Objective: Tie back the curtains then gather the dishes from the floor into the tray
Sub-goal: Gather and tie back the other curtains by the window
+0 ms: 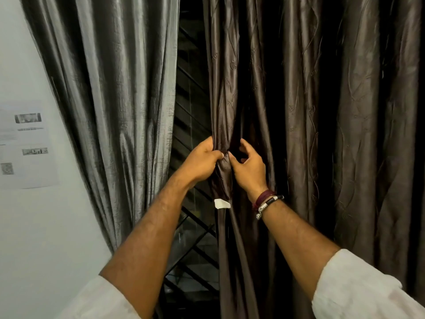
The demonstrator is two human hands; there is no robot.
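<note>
Dark brown embroidered curtain point(299, 111) hangs in folds, its left edge bunched; silver-grey curtain point(119, 100) hangs at left

Wall sheet point(25, 146) print blurred; nothing legible.

Two curtains are counted: a silver-grey curtain point(110, 107) left of the window gap point(190, 134) and a dark brown curtain point(322, 111) right of it. Two hands, one white tag point(222, 203), one printed sheet point(25, 146) and two wristbands point(268, 201) are seen.
</note>
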